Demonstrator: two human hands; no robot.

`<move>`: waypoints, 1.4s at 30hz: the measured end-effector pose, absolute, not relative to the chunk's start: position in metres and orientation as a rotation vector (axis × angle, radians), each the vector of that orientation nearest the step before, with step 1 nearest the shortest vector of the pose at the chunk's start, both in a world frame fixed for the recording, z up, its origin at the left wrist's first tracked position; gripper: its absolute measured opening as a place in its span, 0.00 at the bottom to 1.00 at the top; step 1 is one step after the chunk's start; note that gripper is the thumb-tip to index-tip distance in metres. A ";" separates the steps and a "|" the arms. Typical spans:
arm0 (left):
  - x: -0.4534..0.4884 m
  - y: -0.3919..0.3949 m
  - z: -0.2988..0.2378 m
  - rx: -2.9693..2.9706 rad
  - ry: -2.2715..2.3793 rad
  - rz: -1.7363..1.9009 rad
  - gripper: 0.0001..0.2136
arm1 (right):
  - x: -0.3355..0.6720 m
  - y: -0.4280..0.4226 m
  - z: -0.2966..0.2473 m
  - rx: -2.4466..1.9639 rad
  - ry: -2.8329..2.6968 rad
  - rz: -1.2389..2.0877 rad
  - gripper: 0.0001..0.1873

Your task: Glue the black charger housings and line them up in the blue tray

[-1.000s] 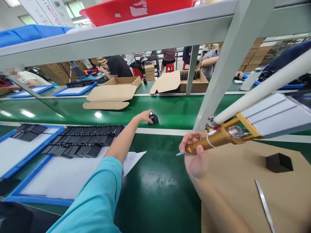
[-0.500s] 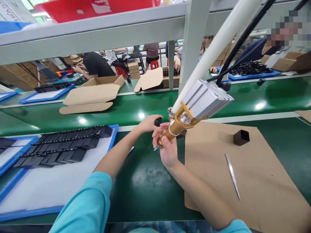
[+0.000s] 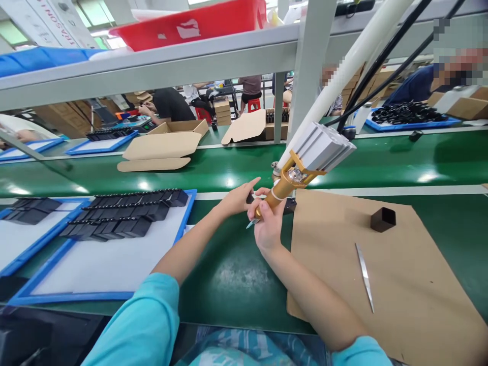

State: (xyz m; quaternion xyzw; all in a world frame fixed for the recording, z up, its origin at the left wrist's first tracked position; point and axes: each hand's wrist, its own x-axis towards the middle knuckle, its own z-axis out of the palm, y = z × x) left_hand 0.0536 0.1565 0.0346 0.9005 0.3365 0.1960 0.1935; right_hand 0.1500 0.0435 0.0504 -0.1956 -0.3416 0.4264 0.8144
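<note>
My right hand wraps round the gold barrel of a handheld tool with a silver finned body; a thin pale tip pokes out at its lower end. Just left of it, my left hand grips a small black part, mostly hidden by the fingers, with the index finger stretched out. The two hands are close together above the green bench. A dark square box-shaped piece and a slim metal blade or file lie on the cardboard sheet to the right.
A blue-rimmed tray on the left carries rows of black box-shaped parts; a second tray stands beside it. Overhead runs a shelf with a red bin. A white pole slants down behind the tool. Co-workers sit beyond the green belt.
The view has tilted and shifted, so the scene sits farther right. The black part in my left hand is now more hidden, and that hand is nearer the tool. My right hand keeps its grip.
</note>
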 end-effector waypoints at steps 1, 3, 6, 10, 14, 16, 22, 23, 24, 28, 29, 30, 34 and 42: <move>0.042 0.150 0.036 2.547 0.950 0.496 0.39 | 0.150 0.043 0.051 -0.420 -0.727 0.911 0.15; 0.019 0.131 0.034 2.612 0.933 0.348 0.42 | 0.150 0.042 0.052 -0.423 -0.728 0.917 0.15; -0.006 0.101 0.026 2.710 0.815 0.135 0.42 | 0.151 0.042 0.052 -0.433 -0.739 0.924 0.13; -0.014 0.078 0.009 2.706 0.734 0.159 0.43 | 0.153 0.043 0.053 -0.440 -0.751 0.906 0.11; -0.015 0.064 -0.004 2.498 0.870 0.498 0.44 | 0.156 0.045 0.053 -0.457 -0.749 0.901 0.12; -0.018 0.058 -0.010 2.313 0.951 0.615 0.43 | 0.157 0.045 0.053 -0.466 -0.749 0.895 0.12; -0.025 0.061 -0.032 1.653 1.086 0.889 0.30 | 0.157 0.045 0.053 -0.465 -0.761 0.867 0.11; -0.026 0.063 -0.036 1.566 1.085 0.909 0.26 | 0.157 0.045 0.052 -0.465 -0.764 0.863 0.11; -0.026 0.065 -0.039 1.513 1.083 0.912 0.22 | 0.157 0.046 0.052 -0.468 -0.767 0.858 0.11; -0.028 0.063 -0.043 1.694 1.135 0.856 0.17 | 0.157 0.045 0.053 -0.500 -0.775 0.844 0.17; -0.029 0.060 -0.043 1.813 1.151 0.833 0.18 | 0.157 0.045 0.053 -0.506 -0.772 0.854 0.18; -0.028 0.058 -0.043 1.929 1.165 0.799 0.21 | 0.157 0.045 0.054 -0.509 -0.770 0.867 0.18; -0.023 0.049 -0.039 2.149 1.222 0.707 0.23 | 0.157 0.042 0.057 -0.509 -0.771 0.910 0.15; -0.005 0.032 -0.017 2.020 1.227 0.865 0.21 | 0.154 0.037 0.057 -0.498 -0.837 0.927 0.15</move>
